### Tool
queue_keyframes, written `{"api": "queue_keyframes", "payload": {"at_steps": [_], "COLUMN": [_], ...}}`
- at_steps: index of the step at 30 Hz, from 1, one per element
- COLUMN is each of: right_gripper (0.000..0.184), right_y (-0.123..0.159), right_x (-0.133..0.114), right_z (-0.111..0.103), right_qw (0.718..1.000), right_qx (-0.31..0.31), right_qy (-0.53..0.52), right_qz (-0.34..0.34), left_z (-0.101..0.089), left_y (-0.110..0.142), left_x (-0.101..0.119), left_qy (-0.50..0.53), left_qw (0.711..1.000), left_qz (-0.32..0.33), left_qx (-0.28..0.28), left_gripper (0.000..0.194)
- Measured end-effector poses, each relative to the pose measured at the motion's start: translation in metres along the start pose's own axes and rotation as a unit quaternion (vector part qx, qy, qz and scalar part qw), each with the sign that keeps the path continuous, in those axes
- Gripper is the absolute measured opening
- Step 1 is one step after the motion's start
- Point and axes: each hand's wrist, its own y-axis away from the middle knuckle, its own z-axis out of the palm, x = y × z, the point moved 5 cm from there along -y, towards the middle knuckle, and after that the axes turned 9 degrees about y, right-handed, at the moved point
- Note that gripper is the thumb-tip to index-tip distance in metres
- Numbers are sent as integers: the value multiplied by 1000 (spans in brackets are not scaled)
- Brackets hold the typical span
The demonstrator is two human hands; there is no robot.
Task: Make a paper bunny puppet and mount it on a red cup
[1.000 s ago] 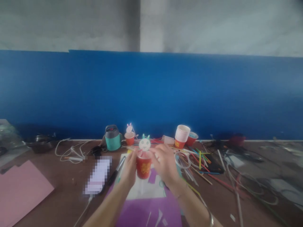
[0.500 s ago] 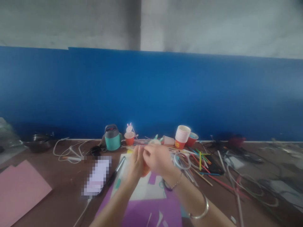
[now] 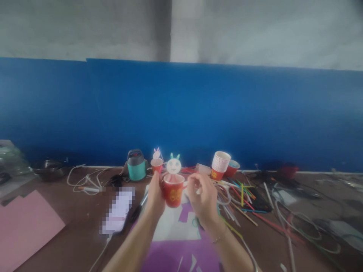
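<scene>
A red paper cup (image 3: 174, 193) with yellow markings is held upright by my left hand (image 3: 157, 196), whose fingers wrap its left side. Above the cup's rim stands a round white paper face (image 3: 173, 166) with green ears and a drawn smile. Some reddish material shows inside the cup below the face. A short red stick-like piece (image 3: 185, 185) juts from the cup's right side toward my right hand (image 3: 202, 194). That hand is closed, fingers curled and pinched close to the piece; whether they grip it is hidden.
Under the hands lie white paper (image 3: 161, 228) and a purple sheet (image 3: 170, 257). A similar cup (image 3: 157, 165) with a pink-eared face and a teal jar (image 3: 136, 170) stand behind. Stacked cups (image 3: 221, 165), coloured straws (image 3: 246, 194) and cables lie right. A phone (image 3: 119, 209) and pink paper (image 3: 31, 230) lie left.
The cup was turned and mostly covered by both hands half a second ago. Now it faces me upright again, and my right hand has drawn back to its right side.
</scene>
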Motion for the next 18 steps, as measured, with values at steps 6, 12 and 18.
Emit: {"api": "queue_keyframes", "payload": {"at_steps": [6,12,18], "right_gripper": [44,49,49], "right_y": [38,63,65], "right_x": [47,56,62], "right_z": [49,90,89], "right_qw": [944,851,841], "right_qx": [-149,-271,-323], "right_qy": [-91,-346,-356], "right_qz": [280,288,247], "left_z": [-10,-21,-38], "left_y": [-6,0,13], "left_x": [-9,-26,-29], "left_qy": [55,-38,-123], "left_qw": [996,995,986], "left_qz": [-31,-91,-101], "left_qx": [57,-14,-57], "left_gripper": [25,33,57]}}
